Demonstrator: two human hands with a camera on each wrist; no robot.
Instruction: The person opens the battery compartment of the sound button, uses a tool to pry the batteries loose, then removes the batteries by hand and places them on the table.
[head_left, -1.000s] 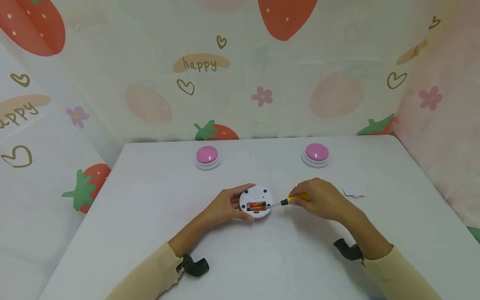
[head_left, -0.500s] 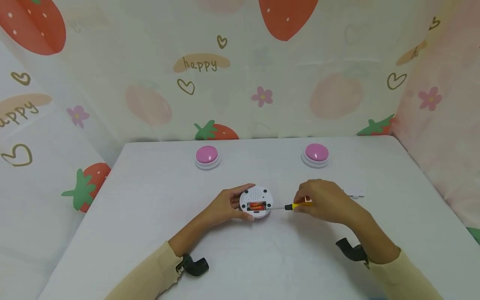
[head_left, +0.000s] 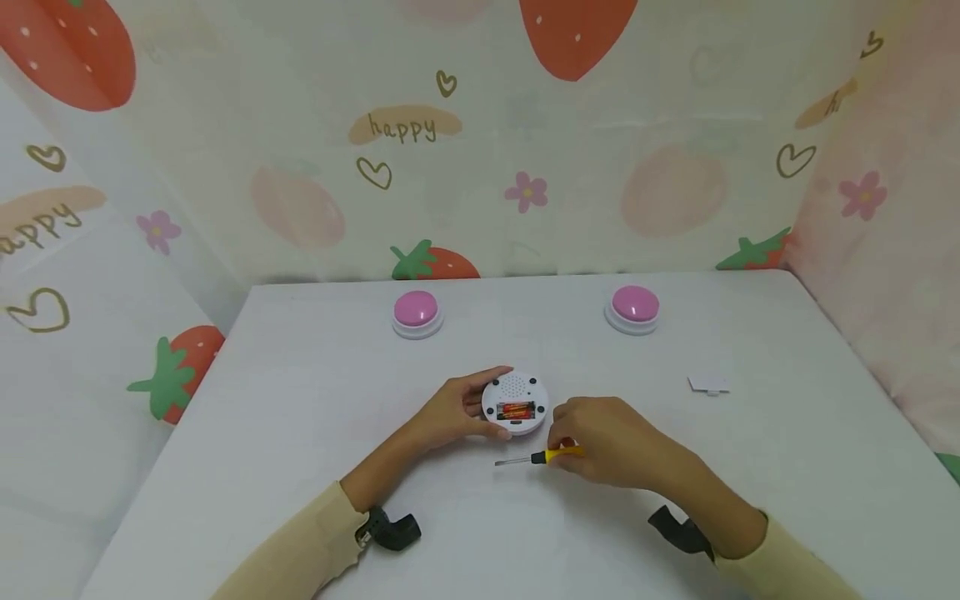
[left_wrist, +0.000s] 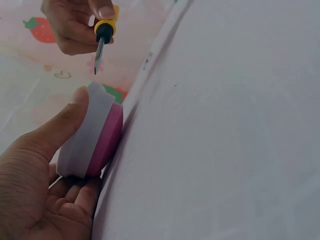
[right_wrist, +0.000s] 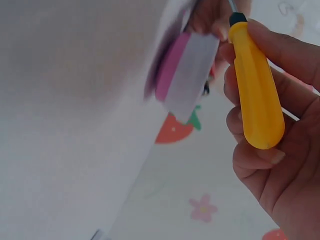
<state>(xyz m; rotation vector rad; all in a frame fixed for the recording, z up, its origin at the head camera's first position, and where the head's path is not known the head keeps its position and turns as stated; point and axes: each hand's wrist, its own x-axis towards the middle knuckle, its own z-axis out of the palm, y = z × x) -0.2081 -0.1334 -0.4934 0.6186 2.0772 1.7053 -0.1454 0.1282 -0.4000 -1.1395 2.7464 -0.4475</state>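
My left hand [head_left: 442, 417] grips a round pink-and-white push button [head_left: 514, 385] by its edge, thumb at the near side and fingers round the far side. The button is upside down, its white base facing up and the pink dome underneath, as the left wrist view shows. Red batteries [head_left: 516, 411] lie in the uncovered compartment of the base. In my right hand [head_left: 611, 442] is a screwdriver [right_wrist: 257, 90] with a yellow handle, held between thumb and fingers. Its metal tip points left, in front of the button and apart from it in the head view.
Two more push buttons, one left [head_left: 416, 313] and one right [head_left: 633, 309], stand dome up near the back edge of the white table [head_left: 337, 358]. A small white battery cover [head_left: 708, 384] lies to the right, beyond my right hand. A strawberry-print cloth [head_left: 480, 192] hangs behind.
My right hand has first drawn back to the right, then come nearer and to the left. The screwdriver tip has left the compartment's right end. My left hand and the button stay put.
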